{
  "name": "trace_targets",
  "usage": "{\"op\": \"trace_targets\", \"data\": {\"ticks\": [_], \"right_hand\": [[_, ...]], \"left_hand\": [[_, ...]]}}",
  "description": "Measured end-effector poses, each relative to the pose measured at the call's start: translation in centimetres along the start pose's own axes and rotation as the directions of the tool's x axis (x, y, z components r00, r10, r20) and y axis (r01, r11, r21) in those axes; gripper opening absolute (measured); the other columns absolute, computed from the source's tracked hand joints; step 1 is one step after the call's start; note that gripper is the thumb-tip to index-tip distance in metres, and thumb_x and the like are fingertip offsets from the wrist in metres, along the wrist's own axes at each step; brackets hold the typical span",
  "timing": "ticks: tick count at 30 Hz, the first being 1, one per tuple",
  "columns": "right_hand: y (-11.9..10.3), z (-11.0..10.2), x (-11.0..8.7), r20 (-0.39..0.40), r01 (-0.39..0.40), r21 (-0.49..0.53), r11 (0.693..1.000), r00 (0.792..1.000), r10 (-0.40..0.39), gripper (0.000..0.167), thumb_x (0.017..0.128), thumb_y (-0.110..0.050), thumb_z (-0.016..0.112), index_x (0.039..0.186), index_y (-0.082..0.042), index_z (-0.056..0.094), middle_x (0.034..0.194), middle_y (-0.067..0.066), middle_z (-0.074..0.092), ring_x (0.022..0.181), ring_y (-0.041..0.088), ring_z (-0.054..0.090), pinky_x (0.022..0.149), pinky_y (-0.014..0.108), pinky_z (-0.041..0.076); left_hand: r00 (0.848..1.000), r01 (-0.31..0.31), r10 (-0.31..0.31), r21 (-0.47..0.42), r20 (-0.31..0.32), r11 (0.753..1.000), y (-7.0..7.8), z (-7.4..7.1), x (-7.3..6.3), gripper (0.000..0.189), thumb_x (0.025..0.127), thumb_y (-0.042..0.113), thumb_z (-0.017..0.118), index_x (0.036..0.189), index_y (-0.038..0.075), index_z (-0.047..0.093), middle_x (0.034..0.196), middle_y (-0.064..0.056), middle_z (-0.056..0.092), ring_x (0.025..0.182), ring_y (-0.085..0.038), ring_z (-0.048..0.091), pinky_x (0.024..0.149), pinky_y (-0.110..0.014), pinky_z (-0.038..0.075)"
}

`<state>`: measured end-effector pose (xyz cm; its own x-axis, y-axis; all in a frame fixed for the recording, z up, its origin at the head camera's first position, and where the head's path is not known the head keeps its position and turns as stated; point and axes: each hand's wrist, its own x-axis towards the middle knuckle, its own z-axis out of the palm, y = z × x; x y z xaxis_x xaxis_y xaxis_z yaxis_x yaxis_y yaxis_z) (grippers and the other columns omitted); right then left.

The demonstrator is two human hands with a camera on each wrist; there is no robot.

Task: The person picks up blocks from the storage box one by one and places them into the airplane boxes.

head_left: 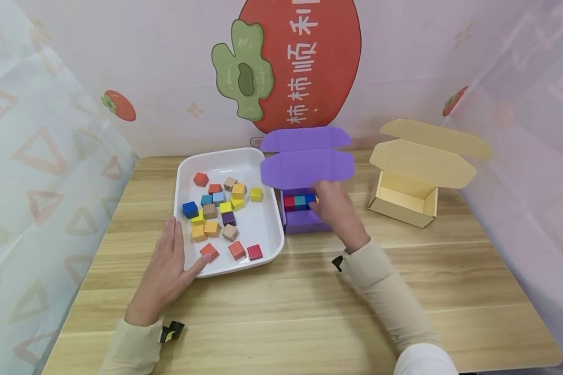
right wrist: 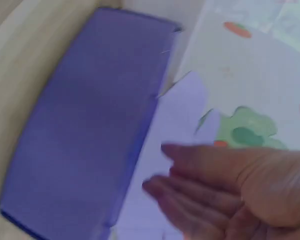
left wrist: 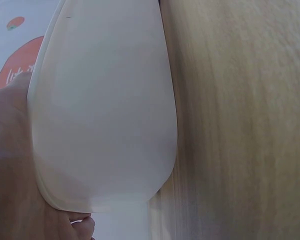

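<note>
My left hand [head_left: 164,265] rests along the near left corner of a white tray [head_left: 272,245], fingers straight beside the rim and thumb over the near edge. In the left wrist view it lies against the outer wall of the tray [left wrist: 105,110]. Loose cubes in the tray include a blue cube [head_left: 190,210] and a yellow cube [head_left: 256,195]. Over an open purple box [head_left: 305,228] is my right hand [head_left: 335,211]. Beside its fingers, a red cube [head_left: 289,203], a teal cube [head_left: 300,202] and a blue cube [head_left: 310,201] stand in a row. The right wrist view shows no cube between thumb and fingers.
An open tan cardboard box [head_left: 403,208] stands to the right, its lid [head_left: 422,161] raised. The purple lid [head_left: 307,169] stands up behind the purple box. A printed cloth wall [head_left: 169,52] borders the back of the wooden table [head_left: 281,323].
</note>
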<state>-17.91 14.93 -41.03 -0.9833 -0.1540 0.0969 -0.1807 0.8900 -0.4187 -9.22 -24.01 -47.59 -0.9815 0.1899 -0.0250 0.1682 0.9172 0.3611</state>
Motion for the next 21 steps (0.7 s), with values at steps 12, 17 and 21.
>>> {"op": "trace_targets", "data": {"ticks": [12,17,21], "right_hand": [[-4.6,1.9,-0.1,0.320,0.412,0.206,0.888,0.829,-0.459,0.038,0.090,-0.013,0.085,0.124,0.000,0.076,0.120,0.015,0.079,0.108,0.029,0.076,0.094,0.040,0.064],[-6.3,3.2,0.0,0.455,0.452,0.168,0.876,0.753,-0.475,0.041,0.090,-0.016,0.086,0.126,-0.002,0.076,0.122,0.014,0.079,0.111,0.027,0.076,0.098,0.038,0.063],[-7.6,4.3,0.3,0.526,0.511,0.084,0.856,0.707,-0.473,0.035,0.091,-0.019,0.085,0.122,-0.005,0.078,0.113,0.008,0.081,0.098,0.020,0.074,0.089,0.031,0.062]], "left_hand": [[1.000,0.008,-0.008,0.007,0.008,1.000,-0.1,0.1,-0.2,0.114,0.099,0.064,0.056,0.167,-0.002,-0.008,0.178,-0.019,-0.016,0.165,-0.044,-0.002,0.127,-0.073,0.019],[1.000,0.009,-0.009,0.009,0.009,1.000,0.0,0.1,-0.1,0.115,0.098,0.065,0.057,0.167,0.000,-0.009,0.178,-0.017,-0.016,0.165,-0.044,-0.001,0.126,-0.073,0.020],[1.000,0.009,-0.009,0.011,0.001,1.000,0.0,0.1,0.0,0.115,0.099,0.065,0.057,0.167,0.000,-0.009,0.178,-0.017,-0.016,0.165,-0.044,-0.001,0.126,-0.073,0.021]]}}
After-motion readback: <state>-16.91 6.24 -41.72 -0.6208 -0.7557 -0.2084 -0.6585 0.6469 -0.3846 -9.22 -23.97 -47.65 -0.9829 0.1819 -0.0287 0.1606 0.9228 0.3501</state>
